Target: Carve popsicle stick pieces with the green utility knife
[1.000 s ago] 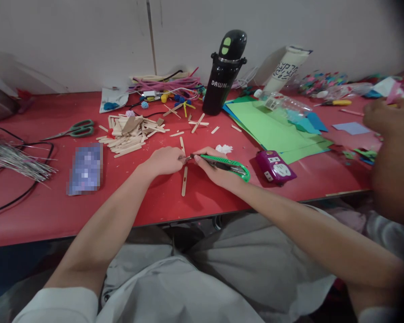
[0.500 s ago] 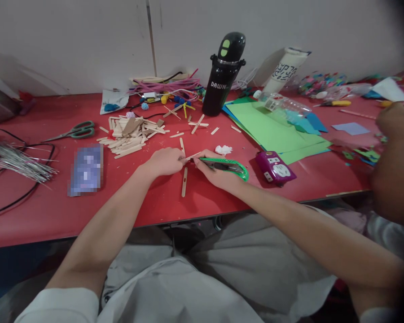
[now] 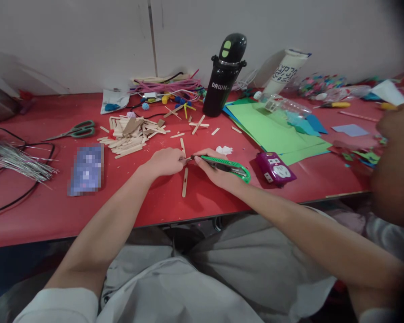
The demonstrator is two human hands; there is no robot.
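A flat wooden craft stick [image 3: 185,181] lies upright in view on the red table, with a small dark slot in its lower half. My left hand [image 3: 166,161] is closed at the middle of this stick, and its fingertips cover part of it. My right hand [image 3: 218,172] grips a green utility knife [image 3: 227,164] like a pen. The knife's tip points left and meets the stick close to my left fingertips. Exactly where the blade touches is hidden by the fingers.
A pile of craft sticks [image 3: 131,137], scissors [image 3: 82,129] and a pixelated blue item [image 3: 86,169] are on the left. A black bottle [image 3: 224,76] stands behind. Green paper sheets [image 3: 276,128] and a purple power adapter [image 3: 275,169] lie right. Another person's arm [image 3: 395,166] reaches in at far right.
The knife tip has shifted very slightly at the stick, beside my left fingertips. Both hands stay almost in place, with their grips unchanged.
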